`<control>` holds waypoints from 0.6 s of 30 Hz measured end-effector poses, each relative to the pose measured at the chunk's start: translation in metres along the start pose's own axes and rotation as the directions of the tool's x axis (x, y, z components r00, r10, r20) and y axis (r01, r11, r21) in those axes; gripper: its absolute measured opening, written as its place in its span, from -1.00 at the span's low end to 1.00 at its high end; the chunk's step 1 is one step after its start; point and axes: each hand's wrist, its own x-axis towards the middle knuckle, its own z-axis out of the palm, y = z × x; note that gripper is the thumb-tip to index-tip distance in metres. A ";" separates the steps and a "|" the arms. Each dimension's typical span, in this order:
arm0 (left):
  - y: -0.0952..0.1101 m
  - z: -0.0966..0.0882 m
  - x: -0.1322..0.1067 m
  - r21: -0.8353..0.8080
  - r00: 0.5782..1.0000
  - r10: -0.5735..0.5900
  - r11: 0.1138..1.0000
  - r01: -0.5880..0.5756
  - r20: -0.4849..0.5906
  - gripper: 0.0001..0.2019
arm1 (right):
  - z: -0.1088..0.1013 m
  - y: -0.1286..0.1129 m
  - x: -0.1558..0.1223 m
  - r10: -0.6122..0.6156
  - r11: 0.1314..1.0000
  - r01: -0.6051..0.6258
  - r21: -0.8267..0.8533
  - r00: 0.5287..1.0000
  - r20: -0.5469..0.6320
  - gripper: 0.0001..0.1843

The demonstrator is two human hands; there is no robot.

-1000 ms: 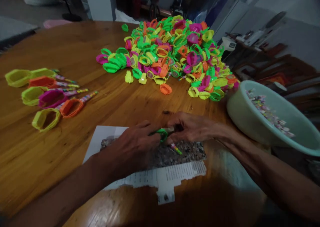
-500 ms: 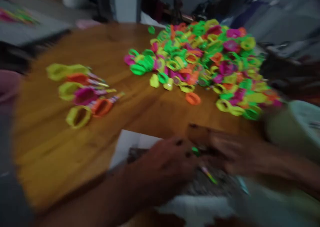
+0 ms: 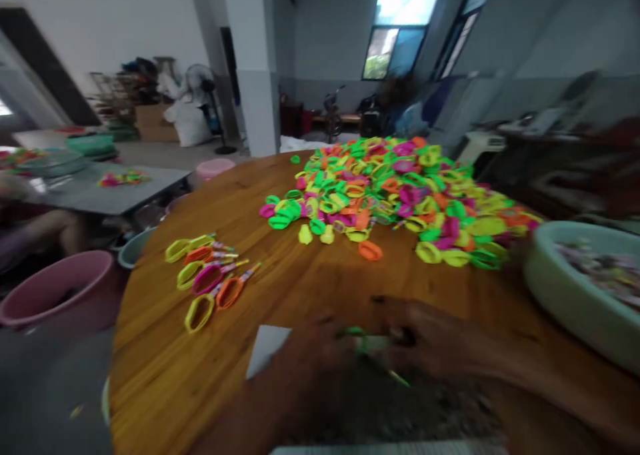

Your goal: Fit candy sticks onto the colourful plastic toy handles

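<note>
My left hand and my right hand meet low in the view over a speckled slab on white paper. Both are closed round a small green plastic ring with a thin striped stick poking out below it. The hands are blurred by motion. A big heap of green, yellow, pink and orange plastic rings lies on the far side of the round wooden table. Several finished pieces with sticks lie in a row to the left.
A pale green basin holding small bits stands at the right table edge. A pink tub and another basin sit on the floor to the left. A grey table with more rings, a pillar and a fan stand behind.
The view has swung upward, so the room behind now shows. My hands stay together on the green ring over the slab.
</note>
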 end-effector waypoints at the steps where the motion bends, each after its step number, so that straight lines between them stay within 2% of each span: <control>1: -0.007 -0.005 -0.005 0.015 0.999 -0.029 0.999 0.030 -0.023 -0.82 | -0.002 0.001 -0.001 0.064 0.997 -0.064 0.030 0.998 0.006 -0.54; 2: -0.016 -0.012 -0.012 0.062 0.994 -0.105 0.993 0.104 0.004 -0.81 | -0.005 0.003 0.001 0.113 0.992 -0.112 0.061 0.994 -0.005 -0.51; 3: -0.026 -0.019 -0.020 0.126 0.991 -0.130 0.984 0.128 0.008 -0.80 | -0.007 0.006 0.004 0.147 0.986 -0.143 0.080 0.988 -0.042 -0.47; 4: -0.038 -0.027 -0.030 0.203 0.989 -0.134 0.969 0.143 -0.059 -0.80 | -0.010 0.010 0.008 0.163 0.985 -0.156 0.073 0.980 -0.115 -0.46; 5: -0.050 -0.034 -0.041 0.289 0.985 -0.160 0.942 0.171 -0.060 -0.80 | -0.014 0.016 0.015 0.172 0.985 -0.169 0.031 0.964 -0.204 -0.47; 7: -0.075 -0.046 -0.064 0.435 0.971 -0.199 0.869 0.236 -0.130 -0.85 | -0.022 0.029 0.033 0.193 0.967 -0.239 -0.084 0.911 -0.365 -0.56; 9: -0.096 -0.054 -0.083 0.529 0.956 -0.233 0.796 0.292 -0.176 -0.86 | -0.032 0.043 0.057 0.244 0.939 -0.324 -0.115 0.864 -0.441 -0.63; 11: -0.110 -0.058 -0.094 0.557 0.959 -0.227 0.780 0.284 -0.171 -0.88 | -0.041 0.054 0.084 0.302 0.923 -0.377 -0.079 0.835 -0.460 -0.63; 14: -0.113 -0.060 -0.095 0.581 0.955 -0.193 0.760 0.291 -0.227 -0.91 | -0.050 0.065 0.125 0.407 0.889 -0.458 -0.003 0.793 -0.454 -0.63; 16: -0.105 -0.059 -0.087 0.583 0.947 -0.162 0.755 0.300 -0.278 -0.87 | -0.052 0.068 0.147 0.471 0.861 -0.507 0.039 0.765 -0.439 -0.65; 18: -0.091 -0.056 -0.072 0.545 0.955 -0.139 0.796 0.265 -0.262 -0.77 | -0.052 0.071 0.163 0.511 0.840 -0.538 0.063 0.748 -0.422 -0.63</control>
